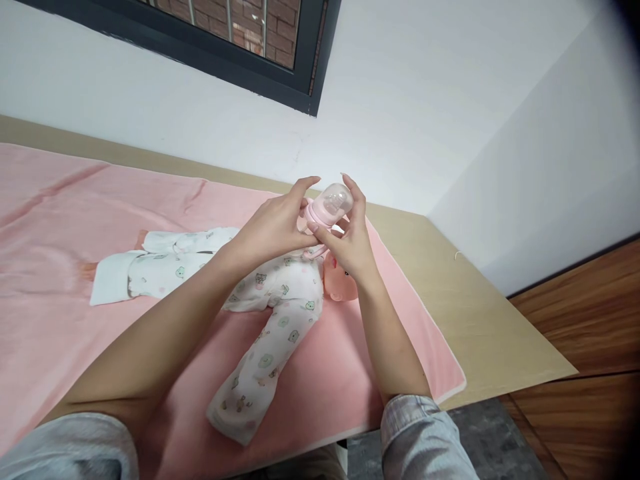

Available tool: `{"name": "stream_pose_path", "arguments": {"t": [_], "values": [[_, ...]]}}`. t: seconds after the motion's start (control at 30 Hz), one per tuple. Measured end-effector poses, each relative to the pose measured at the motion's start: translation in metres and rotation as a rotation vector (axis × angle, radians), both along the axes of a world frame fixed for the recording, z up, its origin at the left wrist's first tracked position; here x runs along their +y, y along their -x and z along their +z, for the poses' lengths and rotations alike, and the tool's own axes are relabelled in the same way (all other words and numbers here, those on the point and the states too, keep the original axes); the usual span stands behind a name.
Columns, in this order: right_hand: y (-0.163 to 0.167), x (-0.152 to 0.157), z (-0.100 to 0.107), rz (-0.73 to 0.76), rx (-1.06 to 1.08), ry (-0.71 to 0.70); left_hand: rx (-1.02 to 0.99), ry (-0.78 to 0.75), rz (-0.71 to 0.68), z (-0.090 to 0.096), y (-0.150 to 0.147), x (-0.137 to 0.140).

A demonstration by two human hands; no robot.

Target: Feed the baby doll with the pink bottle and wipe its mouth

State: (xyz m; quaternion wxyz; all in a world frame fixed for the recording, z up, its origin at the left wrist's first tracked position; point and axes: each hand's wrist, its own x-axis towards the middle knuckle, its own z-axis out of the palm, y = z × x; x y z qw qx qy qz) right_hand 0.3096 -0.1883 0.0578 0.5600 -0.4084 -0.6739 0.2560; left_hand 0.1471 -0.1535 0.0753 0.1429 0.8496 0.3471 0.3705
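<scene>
A small pink baby bottle with a clear domed cap is held up between both hands above a doll near the right end of the table; the left hand is closed around the bottle's pink collar and lower part, its fingers curled over the near side and its forefinger stretched along the top; the right hand is gripping from the other side, its fingertips set against the clear cap and the collar, so that the bottle is pinched between the two; whether the cap is being turned or only steadied cannot be told. The doll is laid on its back on a pink blanket that is spread over most of the table top, its head towards the right edge and partly hidden behind the right wrist, one patterned sleeve stretched towards the near edge. As far as can be judged, the doll has already been dressed and laid out, while the cap is still seated on the bottle and the teat has not yet been brought to the doll's mouth. A window is set in the white wall beyond the far edge.
</scene>
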Motion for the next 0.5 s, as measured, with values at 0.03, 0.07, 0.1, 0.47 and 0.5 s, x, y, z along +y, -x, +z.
{"name": "stream_pose_path", "arguments": {"t": [0.03,0.07,0.1,0.47,0.5], "values": [[0.001,-0.001,0.000,-0.012,0.002,-0.008,0.003,-0.003,-0.003,0.000,0.000,-0.001],[0.001,-0.001,0.000,-0.020,0.006,-0.014,0.007,-0.006,-0.010,0.001,0.000,-0.001],[0.001,-0.002,0.001,-0.028,0.012,-0.020,0.012,-0.011,-0.017,0.001,0.001,-0.002],[-0.078,0.033,-0.001,-0.438,-0.149,-0.333,-0.045,-0.084,-0.296,0.037,0.024,-0.070],[-0.093,0.038,-0.005,-0.507,-0.179,-0.338,-0.038,-0.033,-0.379,0.038,0.026,-0.085]]}}
